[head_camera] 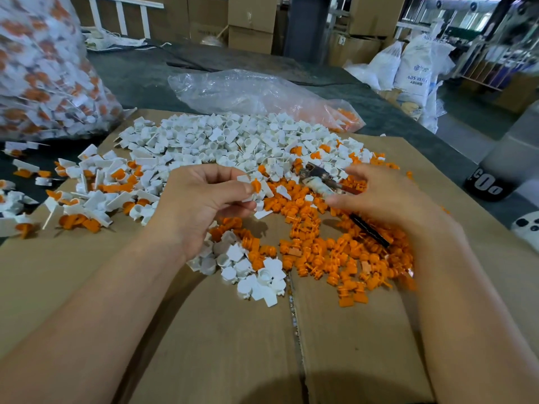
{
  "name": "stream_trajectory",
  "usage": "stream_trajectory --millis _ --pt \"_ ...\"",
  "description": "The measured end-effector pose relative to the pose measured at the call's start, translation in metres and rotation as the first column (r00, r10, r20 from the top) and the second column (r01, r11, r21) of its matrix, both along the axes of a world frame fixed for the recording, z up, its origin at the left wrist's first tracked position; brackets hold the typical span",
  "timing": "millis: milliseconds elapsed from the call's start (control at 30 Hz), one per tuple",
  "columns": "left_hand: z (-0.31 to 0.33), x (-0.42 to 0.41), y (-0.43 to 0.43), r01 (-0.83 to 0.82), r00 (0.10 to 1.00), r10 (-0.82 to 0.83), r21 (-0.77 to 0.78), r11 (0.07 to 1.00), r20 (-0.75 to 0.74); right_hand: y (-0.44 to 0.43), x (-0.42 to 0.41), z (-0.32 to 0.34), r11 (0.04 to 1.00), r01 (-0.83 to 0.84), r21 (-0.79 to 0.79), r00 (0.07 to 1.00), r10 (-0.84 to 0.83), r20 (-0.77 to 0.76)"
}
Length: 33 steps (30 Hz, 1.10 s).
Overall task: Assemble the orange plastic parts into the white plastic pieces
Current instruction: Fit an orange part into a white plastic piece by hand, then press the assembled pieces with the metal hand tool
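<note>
Nearest zone: bare cardboard [204,345], split by a seam [295,322] running away from the viewer. This strip between the two forearms is the only open room on the sheet. The cardboard's left edge runs diagonally up to the far left, and dark table [140,74] shows beyond it.

Left hand [201,205]: the forearm enters from the lower left, the palm is turned partly up, and the fingers are curled. Thumb and fingertips pinch a white piece [243,179], held above the parts. An orange part [256,186] sits at the thumb tip, against that piece.

Right hand [388,199]: the forearm enters from the lower right, and the fingers are curled round a tool [319,180]. Its metal head points left toward the left hand, close to the held piece but apart from it. A black handle projects below the palm.

Loose stock:
- A small white cluster [253,272] lies just below the left wrist.
- The orange pile [335,252] lies under and beside the right hand.
- The white pile [227,141] lies beyond both hands.
- Assembled pieces [93,196] lie at the left, spilling over the cardboard edge.

Far zone: a clear bag [250,91] lies behind the white pile. A full bag [43,77] of assembled pieces stands at the far left. Sacks [414,71] and boxes [250,24] stand at the back.
</note>
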<state>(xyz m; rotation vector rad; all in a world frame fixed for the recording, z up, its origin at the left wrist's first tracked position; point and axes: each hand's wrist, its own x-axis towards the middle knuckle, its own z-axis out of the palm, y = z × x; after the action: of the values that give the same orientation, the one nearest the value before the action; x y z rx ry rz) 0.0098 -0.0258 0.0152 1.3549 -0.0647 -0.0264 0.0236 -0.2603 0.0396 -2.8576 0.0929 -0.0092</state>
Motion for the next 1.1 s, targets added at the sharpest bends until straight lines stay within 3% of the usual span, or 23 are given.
stream_trajectory --millis 100,233,433,667,933,1100 --pt "0.0 0.0 0.001 0.01 1.0 -0.009 -0.028 1.0 0.004 -0.008 0.003 -0.003 0.993 0.046 -0.109 0.983 -0.065 -0.173" --pt "-0.001 0.0 0.002 0.01 1.0 -0.01 -0.037 0.999 0.007 -0.009 0.006 -0.008 0.989 0.095 -0.11 0.97 -0.117 -0.213" --pt "-0.002 0.0 0.003 0.026 1.0 -0.026 -0.061 0.998 0.009 -0.001 0.007 -0.01 0.979 0.128 -0.159 0.991 -0.133 -0.025" --pt "0.001 -0.002 0.002 0.02 0.999 -0.017 -0.1 0.995 0.036 0.001 -0.001 0.001 0.993 0.116 -0.026 0.982 -0.111 0.15" --pt "-0.002 -0.001 0.0 -0.027 0.991 0.027 -0.002 1.0 0.134 0.01 -0.006 0.005 0.997 0.045 0.063 0.894 -0.069 0.444" --pt "-0.003 -0.001 -0.001 -0.035 0.987 0.03 0.028 0.999 0.158 0.009 -0.006 0.004 0.998 0.014 0.061 0.861 -0.043 0.508"
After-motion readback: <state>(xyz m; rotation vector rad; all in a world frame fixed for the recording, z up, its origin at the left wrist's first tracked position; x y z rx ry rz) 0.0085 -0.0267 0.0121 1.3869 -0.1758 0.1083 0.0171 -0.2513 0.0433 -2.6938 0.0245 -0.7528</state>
